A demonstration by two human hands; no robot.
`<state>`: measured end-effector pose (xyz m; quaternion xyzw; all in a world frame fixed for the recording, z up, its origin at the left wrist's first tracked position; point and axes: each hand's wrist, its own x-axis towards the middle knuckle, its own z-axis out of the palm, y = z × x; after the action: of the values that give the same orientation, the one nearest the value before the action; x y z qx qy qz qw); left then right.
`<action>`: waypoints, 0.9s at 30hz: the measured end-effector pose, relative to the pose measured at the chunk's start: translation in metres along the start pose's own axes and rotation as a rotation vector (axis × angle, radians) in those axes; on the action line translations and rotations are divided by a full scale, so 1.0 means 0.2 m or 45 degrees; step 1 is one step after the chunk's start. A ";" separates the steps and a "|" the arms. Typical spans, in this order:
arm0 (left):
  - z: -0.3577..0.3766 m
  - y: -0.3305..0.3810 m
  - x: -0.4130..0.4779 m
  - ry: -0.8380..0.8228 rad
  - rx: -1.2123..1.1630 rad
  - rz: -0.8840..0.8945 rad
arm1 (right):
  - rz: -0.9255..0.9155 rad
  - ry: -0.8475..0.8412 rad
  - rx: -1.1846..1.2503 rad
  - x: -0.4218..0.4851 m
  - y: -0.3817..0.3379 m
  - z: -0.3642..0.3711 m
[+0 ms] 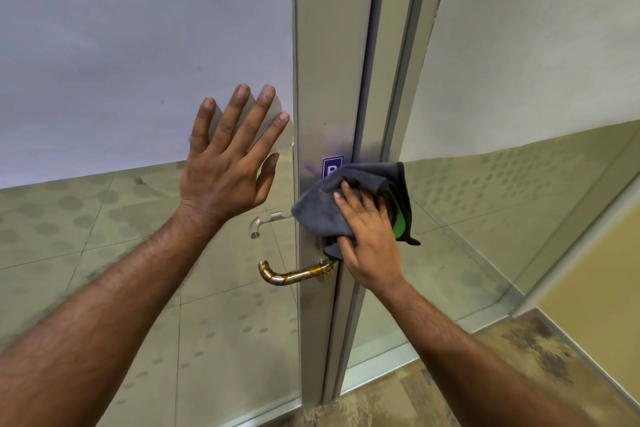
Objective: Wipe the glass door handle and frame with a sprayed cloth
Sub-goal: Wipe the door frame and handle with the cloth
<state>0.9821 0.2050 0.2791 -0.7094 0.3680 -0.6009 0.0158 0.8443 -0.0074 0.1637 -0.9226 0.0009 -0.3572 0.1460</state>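
The glass door has a grey metal frame (329,62) running up the middle. A curved metal lever handle (294,276) sticks out to the left from it, low down. My right hand (369,239) presses a grey cloth (329,208) with a green patch flat against the frame, just above the handle's base. The cloth partly covers a small purple sticker (332,166). My left hand (232,163) lies flat on the glass pane (138,62) left of the frame, fingers spread, holding nothing.
A second lever handle (265,222) shows through the glass on the far side. Another glass panel (519,114) stands right of the frame. Patterned floor (519,357) lies below, with a yellow surface (595,288) at the right edge.
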 end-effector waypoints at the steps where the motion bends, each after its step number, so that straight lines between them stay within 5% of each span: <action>1: 0.00 0.00 0.00 -0.004 0.000 0.001 | -0.004 0.006 0.013 0.02 -0.03 0.01; 7: 0.00 0.00 0.00 0.006 0.005 0.007 | -0.222 -0.113 -0.061 0.00 -0.06 0.04; 12: 0.00 0.01 0.01 0.011 0.012 -0.005 | -0.021 -0.002 -0.058 -0.04 0.00 0.04; 20: -0.01 0.00 -0.01 -0.005 0.019 -0.002 | -0.066 -0.051 -0.011 -0.03 -0.01 0.06; 27: -0.01 0.01 0.00 -0.003 0.028 -0.003 | 0.088 0.145 0.033 0.07 -0.11 0.06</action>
<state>0.9797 0.2047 0.2790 -0.7103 0.3605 -0.6042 0.0233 0.8600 0.0147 0.1695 -0.8982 0.0365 -0.4038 0.1698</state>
